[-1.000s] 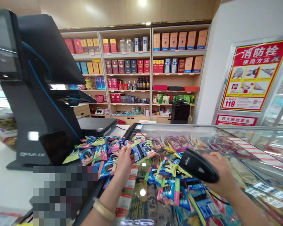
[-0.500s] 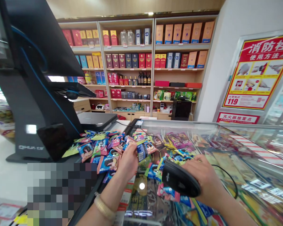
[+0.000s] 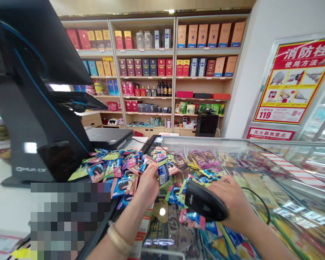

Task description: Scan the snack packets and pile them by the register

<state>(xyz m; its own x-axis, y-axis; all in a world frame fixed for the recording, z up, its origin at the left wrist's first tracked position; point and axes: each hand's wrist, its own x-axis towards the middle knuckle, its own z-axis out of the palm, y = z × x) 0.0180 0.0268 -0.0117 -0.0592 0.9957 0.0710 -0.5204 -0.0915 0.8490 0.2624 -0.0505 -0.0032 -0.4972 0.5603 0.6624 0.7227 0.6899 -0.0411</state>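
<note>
Pinched in my left hand (image 3: 147,186) is a small blue and pink snack packet (image 3: 164,172), its printed back turned partly towards me. My right hand (image 3: 231,200) is wrapped round a black barcode scanner (image 3: 204,203), whose head points left, towards that packet. A heap of similar snack packets (image 3: 124,186) lies left of my left hand, at the foot of the black monitor stand. More blue and green packets (image 3: 176,195) lie on the glass counter (image 3: 162,225) between and below my hands. The scanner partly covers some of them.
The black monitor stand (image 3: 43,144) rises on the left, beside a flat dark box (image 3: 109,137). A black cable (image 3: 260,202) loops right of the scanner. Packaged goods show through the glass. Shelves of boxes and bottles (image 3: 148,77) line the back; a red sign (image 3: 295,79) hangs right.
The camera view has shifted slightly. Both hands keep nearly the same place and grip, with the packet and the scanner still in them.
</note>
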